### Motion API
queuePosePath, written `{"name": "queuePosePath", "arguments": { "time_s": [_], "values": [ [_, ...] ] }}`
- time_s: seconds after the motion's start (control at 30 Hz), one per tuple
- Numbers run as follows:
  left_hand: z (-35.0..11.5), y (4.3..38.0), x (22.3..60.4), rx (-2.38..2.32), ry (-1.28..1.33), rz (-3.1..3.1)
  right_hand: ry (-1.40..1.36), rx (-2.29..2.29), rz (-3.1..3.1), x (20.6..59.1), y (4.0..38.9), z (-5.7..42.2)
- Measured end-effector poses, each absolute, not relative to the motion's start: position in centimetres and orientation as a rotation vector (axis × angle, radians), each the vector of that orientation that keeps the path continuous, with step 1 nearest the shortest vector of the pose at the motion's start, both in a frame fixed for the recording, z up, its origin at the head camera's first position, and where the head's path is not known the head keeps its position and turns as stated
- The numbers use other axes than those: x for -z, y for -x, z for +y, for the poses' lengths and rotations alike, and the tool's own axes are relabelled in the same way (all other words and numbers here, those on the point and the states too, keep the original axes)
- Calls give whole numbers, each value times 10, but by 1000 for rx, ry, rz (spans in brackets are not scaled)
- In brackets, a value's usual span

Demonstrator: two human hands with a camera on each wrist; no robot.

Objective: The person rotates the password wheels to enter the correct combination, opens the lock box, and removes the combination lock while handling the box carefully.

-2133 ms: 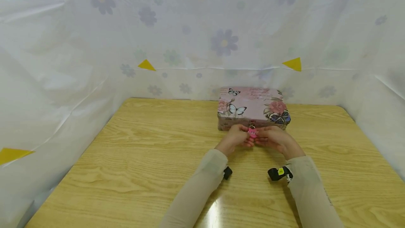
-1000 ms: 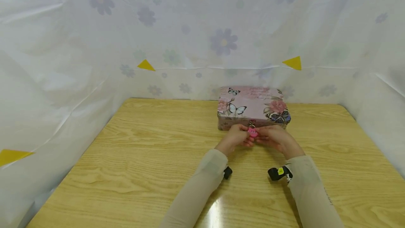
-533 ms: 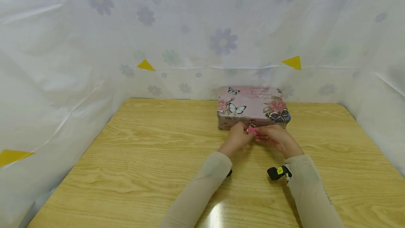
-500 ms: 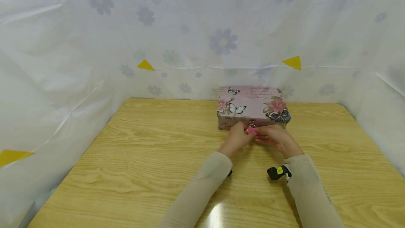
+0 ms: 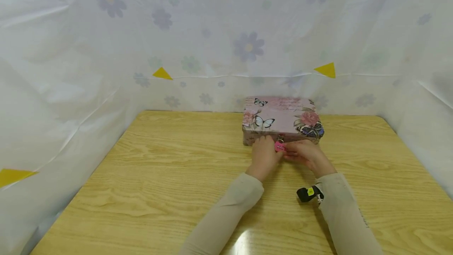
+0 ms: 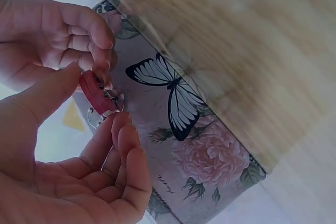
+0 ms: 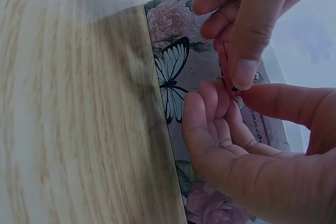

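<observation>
A pink combination padlock (image 5: 280, 146) hangs by its shackle from the front clasp of a closed box (image 5: 279, 119) with butterflies and roses on it. From the left, my left hand (image 5: 264, 156) holds the padlock, back of the hand upward; its thumb lies against the lock body, and its fingertips curl near the shackle in the left wrist view. My right hand (image 5: 306, 154) pinches the padlock (image 7: 223, 61) from the other side between thumb and fingers. Fingers partly cover the lock in both wrist views. Whether the shackle is released I cannot tell.
The box stands near the back edge of a wood-grain table (image 5: 170, 168). Behind it hangs a white flowered sheet (image 5: 212, 46) with yellow triangles (image 5: 162, 73) on it. A black strap with a yellow tag (image 5: 310, 191) sits at the right wrist.
My left hand has rolled over so its back faces up, and its fingers have shifted toward the box front. The padlock tilted, then faced up again. The right hand keeps its pinch.
</observation>
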State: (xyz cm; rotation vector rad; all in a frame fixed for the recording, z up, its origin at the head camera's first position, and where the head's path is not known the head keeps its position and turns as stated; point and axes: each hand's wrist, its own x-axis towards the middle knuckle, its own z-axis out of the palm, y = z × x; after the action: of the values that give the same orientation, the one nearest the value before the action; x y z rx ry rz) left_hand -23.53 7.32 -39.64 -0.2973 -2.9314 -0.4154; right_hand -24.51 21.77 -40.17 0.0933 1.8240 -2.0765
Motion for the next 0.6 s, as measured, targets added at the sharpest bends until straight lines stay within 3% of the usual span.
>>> {"name": "queuePosePath", "arguments": {
  "time_s": [0.6],
  "values": [
    [76,234,396,309,327,-2885,-83,2090,1868,406,246,217]
  ]
}}
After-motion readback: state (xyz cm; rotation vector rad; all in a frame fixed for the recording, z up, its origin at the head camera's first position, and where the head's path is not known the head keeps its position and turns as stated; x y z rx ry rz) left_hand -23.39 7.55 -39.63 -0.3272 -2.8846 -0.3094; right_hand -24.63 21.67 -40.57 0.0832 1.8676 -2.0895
